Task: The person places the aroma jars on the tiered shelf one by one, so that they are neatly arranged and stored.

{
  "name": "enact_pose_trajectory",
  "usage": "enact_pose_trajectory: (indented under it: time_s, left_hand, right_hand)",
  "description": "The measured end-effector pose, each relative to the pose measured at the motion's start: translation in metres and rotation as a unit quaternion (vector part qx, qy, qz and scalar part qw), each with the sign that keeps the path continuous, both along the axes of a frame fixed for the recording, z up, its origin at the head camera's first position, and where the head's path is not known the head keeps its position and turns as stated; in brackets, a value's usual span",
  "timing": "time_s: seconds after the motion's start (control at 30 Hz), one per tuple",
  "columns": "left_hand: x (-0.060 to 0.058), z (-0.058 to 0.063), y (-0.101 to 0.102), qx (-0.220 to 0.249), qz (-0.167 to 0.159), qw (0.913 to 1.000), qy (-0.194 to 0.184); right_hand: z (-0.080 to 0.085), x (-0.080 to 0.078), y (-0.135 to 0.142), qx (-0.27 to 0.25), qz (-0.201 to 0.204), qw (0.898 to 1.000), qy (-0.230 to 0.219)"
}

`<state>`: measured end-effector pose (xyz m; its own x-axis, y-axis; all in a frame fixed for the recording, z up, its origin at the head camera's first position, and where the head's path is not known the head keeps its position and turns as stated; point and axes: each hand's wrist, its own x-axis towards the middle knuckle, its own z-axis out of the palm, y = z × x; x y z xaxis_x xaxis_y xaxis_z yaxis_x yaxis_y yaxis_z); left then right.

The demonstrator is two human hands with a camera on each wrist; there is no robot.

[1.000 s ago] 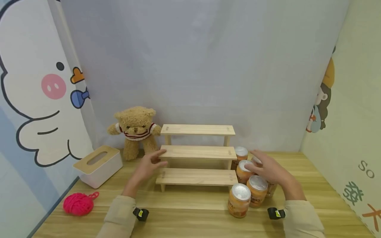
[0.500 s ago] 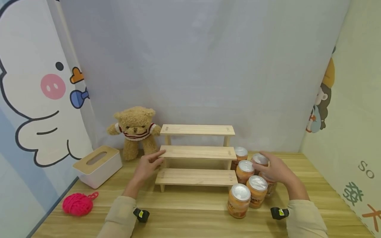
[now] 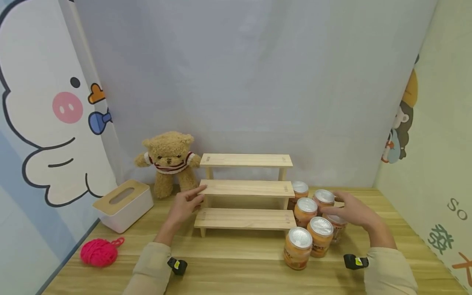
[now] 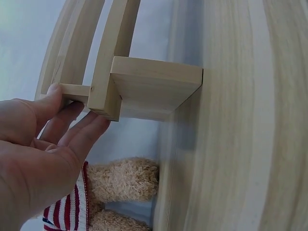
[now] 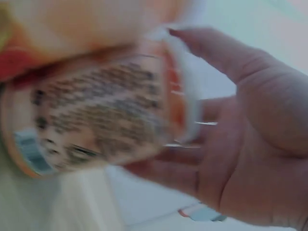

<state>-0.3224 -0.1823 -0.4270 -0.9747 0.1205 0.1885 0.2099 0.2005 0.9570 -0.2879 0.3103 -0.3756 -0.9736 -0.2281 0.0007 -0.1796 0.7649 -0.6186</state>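
A three-tier wooden shelf (image 3: 245,188) stands in the middle of the head view. My left hand (image 3: 183,206) grips the left end of its middle tier; in the left wrist view, digits of the left hand (image 4: 43,159) lie on both sides of the wood. Several orange cans with silver lids stand at the shelf's right. My right hand (image 3: 352,211) is over the rearmost right ones, its thumb and fingers spread around the lid of the near right can (image 3: 337,229). Blurred in the right wrist view, a label-covered can (image 5: 101,115) lies between thumb and fingers.
A teddy bear (image 3: 169,164) leans at the wall left of the shelf. In front of it are a tissue box (image 3: 127,211) with a wooden lid and a ball of pink yarn (image 3: 98,252). Printed side walls and a grey backdrop (image 3: 258,82) enclose the wooden table (image 3: 236,274).
My right hand has moved rightward and slightly down across the cans, uncovering the lid of the rear right can. The left hand has stayed at the shelf's end.
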Motion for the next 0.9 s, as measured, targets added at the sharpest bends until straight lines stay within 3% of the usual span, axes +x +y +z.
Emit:
enact_pose_trajectory:
  time_s: [0.17, 0.53, 0.73, 0.9]
  left_hand:
    - [0.000, -0.001, 0.000, 0.000, 0.003, 1.0000, 0.002]
    - [-0.001, -0.003, 0.000, 0.033, 0.008, 0.9992, -0.022]
    - [-0.003, -0.005, 0.000, 0.061, 0.013, 0.9976, -0.032]
    - [-0.001, -0.003, 0.003, 0.090, 0.014, 0.9947, -0.048]
  right_hand:
    - [0.004, 0.006, 0.014, -0.025, 0.024, 0.998, -0.061]
    - [-0.003, 0.008, 0.030, -0.062, 0.089, 0.994, -0.023]
    - [-0.012, 0.005, 0.040, -0.081, 0.113, 0.990, -0.030]
    - [-0.021, 0.003, 0.051, -0.122, 0.127, 0.982, -0.063]
